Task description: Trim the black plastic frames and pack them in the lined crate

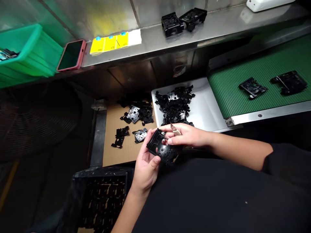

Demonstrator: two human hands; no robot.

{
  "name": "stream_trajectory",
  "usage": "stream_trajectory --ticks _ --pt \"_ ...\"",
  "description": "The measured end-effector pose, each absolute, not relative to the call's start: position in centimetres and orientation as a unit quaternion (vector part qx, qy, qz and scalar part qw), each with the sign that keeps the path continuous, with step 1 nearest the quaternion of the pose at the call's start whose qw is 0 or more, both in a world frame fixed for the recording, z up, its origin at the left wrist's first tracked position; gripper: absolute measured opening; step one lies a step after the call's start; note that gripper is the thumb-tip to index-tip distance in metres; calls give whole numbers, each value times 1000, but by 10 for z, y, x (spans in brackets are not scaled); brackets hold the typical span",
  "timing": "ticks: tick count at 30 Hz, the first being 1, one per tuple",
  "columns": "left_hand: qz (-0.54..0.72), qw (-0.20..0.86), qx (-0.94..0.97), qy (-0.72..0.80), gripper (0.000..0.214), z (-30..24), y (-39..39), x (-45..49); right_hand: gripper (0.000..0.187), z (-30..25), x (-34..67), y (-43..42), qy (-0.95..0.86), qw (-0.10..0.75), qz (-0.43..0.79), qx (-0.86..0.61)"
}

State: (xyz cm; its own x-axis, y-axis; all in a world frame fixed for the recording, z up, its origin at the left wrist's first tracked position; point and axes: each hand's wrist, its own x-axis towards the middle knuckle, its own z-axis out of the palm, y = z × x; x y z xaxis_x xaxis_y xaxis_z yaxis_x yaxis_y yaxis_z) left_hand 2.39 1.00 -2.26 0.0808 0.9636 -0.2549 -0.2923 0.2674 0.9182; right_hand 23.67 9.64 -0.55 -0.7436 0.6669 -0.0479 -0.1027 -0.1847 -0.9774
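Observation:
My left hand (147,170) is closed around the edge of a black plastic frame (164,149), thumb on the near side and fingers behind it. The frame is tilted and has round cut-outs and a thick bar along its left edge. My right hand (188,134) pinches a small knife (176,130) with a pale handle, its dark blade pointing up and away from the frame. Fingers of that hand also touch the frame's upper side. Just beyond, a pile of black parts (173,103) lies in a white tray (209,103).
More black parts (139,113) lie on cardboard (123,153) at left. A green conveyor belt (225,94) carries two parts. On the steel shelf (150,42) are two black frames (183,21), a phone (71,55), yellow labels (109,43) and a green bin (43,55). A black crate (99,173) stands lower left.

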Motion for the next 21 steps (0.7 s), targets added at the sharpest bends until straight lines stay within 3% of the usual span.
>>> stream_trajectory --ticks 4,10,15,21 --pt "507 646 329 466 79 -26 2 33 57 2 240 93 -610 294 691 -253" --pt "508 666 317 446 98 -23 -2 44 35 14 244 94 -708 308 586 -245" --pt "540 646 318 436 92 -16 -3 44 46 30 258 84 -800 275 430 -316" --pt "593 580 374 416 87 -8 -7 40 21 36 259 58 -846 366 262 -286"
